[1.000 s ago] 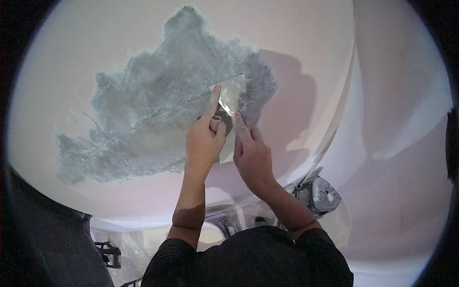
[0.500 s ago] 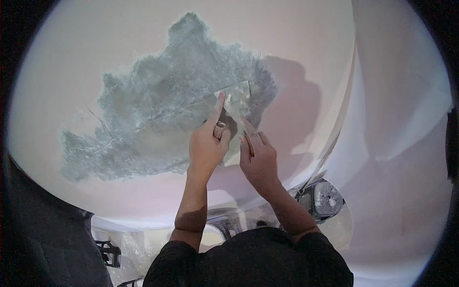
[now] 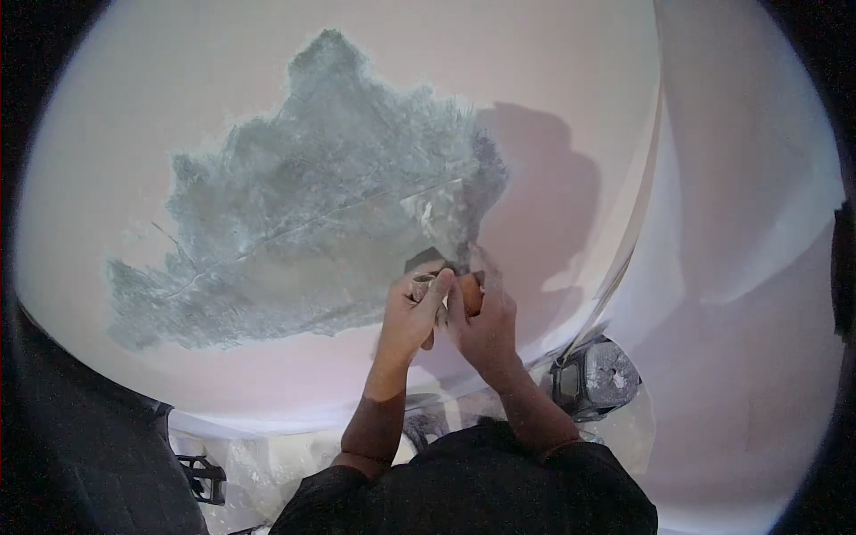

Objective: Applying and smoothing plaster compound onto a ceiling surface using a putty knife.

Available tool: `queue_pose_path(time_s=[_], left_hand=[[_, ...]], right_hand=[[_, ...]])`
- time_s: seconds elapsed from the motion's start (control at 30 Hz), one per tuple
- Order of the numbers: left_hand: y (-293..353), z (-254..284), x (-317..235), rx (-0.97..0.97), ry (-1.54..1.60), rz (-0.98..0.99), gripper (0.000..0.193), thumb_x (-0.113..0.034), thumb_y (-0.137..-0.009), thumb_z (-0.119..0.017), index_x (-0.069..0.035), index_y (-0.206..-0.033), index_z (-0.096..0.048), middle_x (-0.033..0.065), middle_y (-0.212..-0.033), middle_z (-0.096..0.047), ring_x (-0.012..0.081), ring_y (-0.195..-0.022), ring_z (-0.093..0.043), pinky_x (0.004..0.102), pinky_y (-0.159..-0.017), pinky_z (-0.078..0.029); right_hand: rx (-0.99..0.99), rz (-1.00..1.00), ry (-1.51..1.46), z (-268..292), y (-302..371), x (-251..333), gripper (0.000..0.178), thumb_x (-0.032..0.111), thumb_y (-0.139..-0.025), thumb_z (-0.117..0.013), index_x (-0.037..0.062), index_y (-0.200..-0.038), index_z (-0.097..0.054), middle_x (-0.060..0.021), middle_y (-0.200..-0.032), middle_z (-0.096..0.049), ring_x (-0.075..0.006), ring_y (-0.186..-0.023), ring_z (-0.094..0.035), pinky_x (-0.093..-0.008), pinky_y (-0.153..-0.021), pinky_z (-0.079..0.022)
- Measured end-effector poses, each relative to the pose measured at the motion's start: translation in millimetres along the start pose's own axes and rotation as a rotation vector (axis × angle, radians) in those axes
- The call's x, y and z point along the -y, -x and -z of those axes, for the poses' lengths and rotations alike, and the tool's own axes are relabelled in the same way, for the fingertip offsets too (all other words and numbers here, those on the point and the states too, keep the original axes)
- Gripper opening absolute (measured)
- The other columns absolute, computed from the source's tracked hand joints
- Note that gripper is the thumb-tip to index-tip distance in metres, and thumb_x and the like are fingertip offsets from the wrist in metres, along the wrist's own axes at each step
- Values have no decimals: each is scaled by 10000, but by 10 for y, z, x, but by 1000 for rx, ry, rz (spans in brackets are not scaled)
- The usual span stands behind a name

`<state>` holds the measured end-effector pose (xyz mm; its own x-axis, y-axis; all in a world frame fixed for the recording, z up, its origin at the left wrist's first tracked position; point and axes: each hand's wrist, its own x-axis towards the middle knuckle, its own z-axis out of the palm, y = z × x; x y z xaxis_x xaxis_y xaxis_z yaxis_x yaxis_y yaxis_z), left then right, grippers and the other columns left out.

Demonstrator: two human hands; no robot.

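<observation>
Hiding part of the beige, hollow-ended cylinder (image 3: 419, 283) behind the fingers of the bare left hand (image 3: 408, 316). Leaving the dark angular shape (image 3: 426, 258) beyond it too obscure to tell as blade or shadow. Blurring the upper fingertips of the bare right hand (image 3: 484, 328), and leaving the small orange-brown patch (image 3: 471, 292) beside them unidentifiable. Cutting off the black short-sleeved shirt (image 3: 481, 490) at the lower edge, and the smooth, pale pink curved surface (image 3: 571, 53) at the top.
</observation>
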<state>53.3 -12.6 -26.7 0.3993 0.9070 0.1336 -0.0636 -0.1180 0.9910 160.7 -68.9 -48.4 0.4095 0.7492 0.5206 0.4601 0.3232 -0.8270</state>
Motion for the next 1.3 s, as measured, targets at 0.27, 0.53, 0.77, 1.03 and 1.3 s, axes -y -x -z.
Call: queue_pose_path(time_s=[0.27,0.53,0.77,1.03,1.3], left_hand=[[-46,-36,-85,-83,128,-9,235,-239,-909,-637,-8,-873,-657,-16,-561,-546,41,-378,-415,214,-308,-258],[-58,-60,-205,-109,170,-12,229,-231,-903,-648,-4,-900,-678,-13,-590,-563,30,-398,-417,202,-314,-254],[-123,-141,-286,-53,86,-36,243,-264,-898,-655,-24,-915,-690,-21,-583,-552,25,-404,-414,199,-308,-247],[-331,-292,-387,-192,166,-156,238,-237,-895,-665,0,-873,-674,33,-674,-619,70,-521,-544,213,-415,-386],[-468,-367,-492,-258,328,-336,210,-175,-849,-717,-16,-769,-606,79,-719,-642,136,-606,-619,254,-531,-474]], right_hand=[[9,-1,-300,-168,91,-114,538,157,-894,-615,-43,-1292,-312,-221,-1088,-585,-289,-880,-666,-383,-756,-530],[430,-311,-578,27,70,-206,248,195,-973,-515,48,-1137,-399,1,-701,-527,-37,-516,-444,-201,-449,-338],[325,-215,-427,132,-4,-183,205,230,-983,-486,38,-1055,-478,17,-689,-475,-46,-567,-433,-219,-513,-359],[290,-16,-319,210,-242,-27,308,289,-974,-491,-9,-1054,-493,-97,-690,-530,-151,-624,-515,-320,-568,-410],[275,71,-255,255,-402,99,314,285,-967,-506,-18,-1049,-509,-114,-711,-536,-161,-626,-520,-330,-578,-418]])
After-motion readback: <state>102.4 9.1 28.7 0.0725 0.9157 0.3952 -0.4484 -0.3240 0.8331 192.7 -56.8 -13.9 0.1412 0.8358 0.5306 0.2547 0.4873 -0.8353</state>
